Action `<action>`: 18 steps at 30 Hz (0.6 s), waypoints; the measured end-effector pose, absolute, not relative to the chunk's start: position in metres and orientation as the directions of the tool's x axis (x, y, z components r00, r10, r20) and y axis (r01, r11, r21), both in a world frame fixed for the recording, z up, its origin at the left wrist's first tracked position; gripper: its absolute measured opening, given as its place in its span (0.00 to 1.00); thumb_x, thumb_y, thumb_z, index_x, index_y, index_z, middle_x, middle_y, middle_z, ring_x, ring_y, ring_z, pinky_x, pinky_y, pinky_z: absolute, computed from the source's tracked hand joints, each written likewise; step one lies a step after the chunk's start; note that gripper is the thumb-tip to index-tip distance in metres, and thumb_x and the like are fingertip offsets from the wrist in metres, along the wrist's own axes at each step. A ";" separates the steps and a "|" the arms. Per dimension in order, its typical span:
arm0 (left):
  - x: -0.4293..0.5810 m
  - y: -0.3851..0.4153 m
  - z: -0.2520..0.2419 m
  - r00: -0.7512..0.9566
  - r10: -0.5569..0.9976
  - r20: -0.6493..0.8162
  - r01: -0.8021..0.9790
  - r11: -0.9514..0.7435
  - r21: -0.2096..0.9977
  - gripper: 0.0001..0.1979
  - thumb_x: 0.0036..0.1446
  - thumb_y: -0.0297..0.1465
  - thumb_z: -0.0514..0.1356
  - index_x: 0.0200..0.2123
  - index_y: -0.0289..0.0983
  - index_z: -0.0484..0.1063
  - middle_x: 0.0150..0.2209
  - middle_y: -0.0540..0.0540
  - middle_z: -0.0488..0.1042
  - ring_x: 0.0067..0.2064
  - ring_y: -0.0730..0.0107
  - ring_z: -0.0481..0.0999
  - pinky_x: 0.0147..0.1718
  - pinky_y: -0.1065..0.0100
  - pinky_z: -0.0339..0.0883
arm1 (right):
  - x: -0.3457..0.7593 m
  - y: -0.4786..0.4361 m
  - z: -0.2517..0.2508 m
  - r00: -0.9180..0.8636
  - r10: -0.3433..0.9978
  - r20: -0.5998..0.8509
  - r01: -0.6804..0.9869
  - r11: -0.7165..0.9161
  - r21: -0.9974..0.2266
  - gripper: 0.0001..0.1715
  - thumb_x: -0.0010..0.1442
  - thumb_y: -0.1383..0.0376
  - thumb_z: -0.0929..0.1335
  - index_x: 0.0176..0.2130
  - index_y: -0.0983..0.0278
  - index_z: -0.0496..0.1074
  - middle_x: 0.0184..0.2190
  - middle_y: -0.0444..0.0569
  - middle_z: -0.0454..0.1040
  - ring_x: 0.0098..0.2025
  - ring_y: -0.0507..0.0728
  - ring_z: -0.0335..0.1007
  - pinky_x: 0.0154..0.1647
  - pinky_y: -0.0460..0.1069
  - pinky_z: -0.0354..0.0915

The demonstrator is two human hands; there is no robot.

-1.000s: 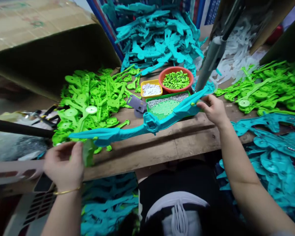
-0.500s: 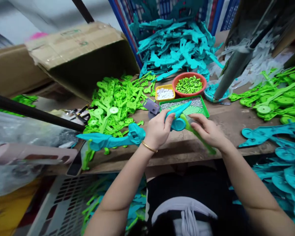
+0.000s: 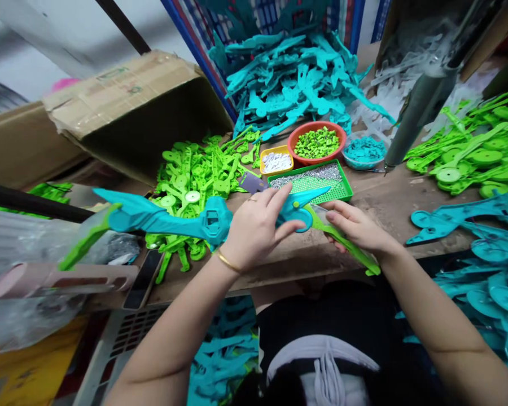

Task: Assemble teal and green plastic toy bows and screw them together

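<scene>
A long turquoise plastic toy piece (image 3: pixel 161 219), shaped like a toy weapon, lies across in front of me above the bench edge. My left hand (image 3: pixel 256 225) grips it near the round hub, thumb towards the disc. Green arms join both its ends: one (image 3: pixel 87 242) hangs at the left, blurred, and another green arm (image 3: pixel 351 247) slants down on the right. My right hand (image 3: pixel 355 225) pinches that right arm close to the hub. A small clear piece (image 3: pixel 320 213) shows by the right fingertips, partly covered.
Green parts (image 3: pixel 186 180) are heaped at left, turquoise parts (image 3: pixel 296 84) behind. Near the hands stand a green tray (image 3: pixel 345 189) of metal pins, an orange bowl (image 3: pixel 294 149), a yellow tray (image 3: pixel 275 171) and a clear tub (image 3: pixel 366 166). A grey tool column (image 3: pixel 421 113) rises at right.
The toy piece has shifted left and up, and its left green arm has swung outward. My left hand has moved left with it, its fingers more stretched. The right hand stays at the right arm.
</scene>
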State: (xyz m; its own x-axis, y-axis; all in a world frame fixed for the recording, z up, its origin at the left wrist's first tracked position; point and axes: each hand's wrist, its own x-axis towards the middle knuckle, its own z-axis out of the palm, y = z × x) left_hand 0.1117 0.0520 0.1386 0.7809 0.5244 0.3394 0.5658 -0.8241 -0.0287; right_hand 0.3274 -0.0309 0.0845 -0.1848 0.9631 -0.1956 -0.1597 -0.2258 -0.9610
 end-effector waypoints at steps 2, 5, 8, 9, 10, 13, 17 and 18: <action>0.111 0.047 0.137 0.830 0.449 0.332 0.526 -0.827 -0.197 0.36 0.61 0.51 0.53 0.63 0.31 0.60 0.57 0.29 0.69 0.55 0.46 0.72 0.50 0.53 0.67 | 0.328 -0.032 0.087 -0.197 0.943 -0.268 -0.217 -0.308 -0.926 0.19 0.62 0.48 0.64 0.42 0.59 0.62 0.22 0.39 0.70 0.15 0.47 0.64 0.12 0.40 0.59; 0.116 0.043 0.134 0.864 0.397 0.310 0.492 -0.797 -0.350 0.24 0.66 0.37 0.52 0.62 0.33 0.61 0.60 0.29 0.67 0.57 0.46 0.70 0.49 0.52 0.67 | 0.329 -0.029 0.095 -0.242 0.919 -0.311 -0.291 -0.375 -0.880 0.18 0.62 0.48 0.63 0.37 0.61 0.61 0.22 0.40 0.71 0.13 0.48 0.62 0.10 0.41 0.57; 0.124 0.046 0.135 0.894 0.347 0.285 0.439 -0.809 -0.391 0.19 0.67 0.28 0.47 0.58 0.34 0.65 0.56 0.31 0.71 0.53 0.50 0.73 0.47 0.54 0.68 | 0.333 -0.023 0.099 -0.327 0.891 -0.316 -0.294 -0.414 -0.861 0.19 0.62 0.49 0.63 0.35 0.63 0.63 0.22 0.44 0.72 0.13 0.48 0.61 0.09 0.43 0.57; 0.127 0.048 0.137 0.906 0.331 0.264 0.415 -0.819 -0.397 0.19 0.66 0.27 0.47 0.57 0.34 0.66 0.55 0.31 0.72 0.52 0.52 0.74 0.46 0.54 0.68 | 0.335 -0.021 0.098 -0.329 0.888 -0.323 -0.266 -0.415 -0.870 0.20 0.62 0.49 0.62 0.35 0.63 0.65 0.23 0.45 0.73 0.14 0.49 0.63 0.10 0.44 0.59; 0.129 0.049 0.140 0.916 0.322 0.240 0.396 -0.827 -0.399 0.19 0.66 0.27 0.47 0.57 0.33 0.66 0.53 0.32 0.73 0.50 0.52 0.75 0.45 0.55 0.69 | 0.338 -0.021 0.095 -0.268 0.910 -0.318 -0.234 -0.381 -0.894 0.20 0.62 0.49 0.62 0.36 0.64 0.67 0.25 0.47 0.74 0.17 0.50 0.66 0.13 0.45 0.61; 0.134 0.053 0.152 0.919 0.352 0.179 0.394 -0.842 -0.368 0.18 0.62 0.27 0.50 0.53 0.31 0.68 0.48 0.33 0.76 0.45 0.54 0.77 0.41 0.57 0.70 | 0.347 -0.024 0.081 0.191 0.981 -0.039 -0.023 -0.035 -0.999 0.20 0.61 0.50 0.65 0.43 0.63 0.71 0.41 0.53 0.77 0.38 0.55 0.76 0.36 0.49 0.74; 0.143 0.049 0.168 0.917 0.395 0.056 0.395 -0.879 -0.265 0.14 0.57 0.29 0.55 0.46 0.31 0.70 0.41 0.38 0.77 0.38 0.58 0.78 0.32 0.63 0.68 | 0.351 -0.032 0.070 0.135 0.842 0.523 0.326 0.460 -0.826 0.38 0.51 0.57 0.75 0.59 0.54 0.64 0.63 0.48 0.65 0.65 0.60 0.59 0.68 0.60 0.55; 0.145 0.047 0.171 0.918 0.396 0.022 0.390 -0.891 -0.234 0.13 0.57 0.30 0.55 0.45 0.32 0.70 0.40 0.39 0.77 0.37 0.58 0.78 0.30 0.64 0.66 | 0.350 -0.033 0.071 0.064 0.800 0.597 0.324 0.549 -0.770 0.40 0.49 0.58 0.77 0.59 0.53 0.64 0.62 0.47 0.66 0.65 0.60 0.59 0.69 0.61 0.51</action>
State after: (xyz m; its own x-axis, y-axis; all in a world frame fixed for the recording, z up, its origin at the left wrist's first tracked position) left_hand 0.1453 0.0474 0.1714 0.9181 0.3958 0.0217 0.3896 -0.8907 -0.2344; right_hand 0.3503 -0.0333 0.0715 0.0637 0.8000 0.5966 0.3245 0.5487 -0.7705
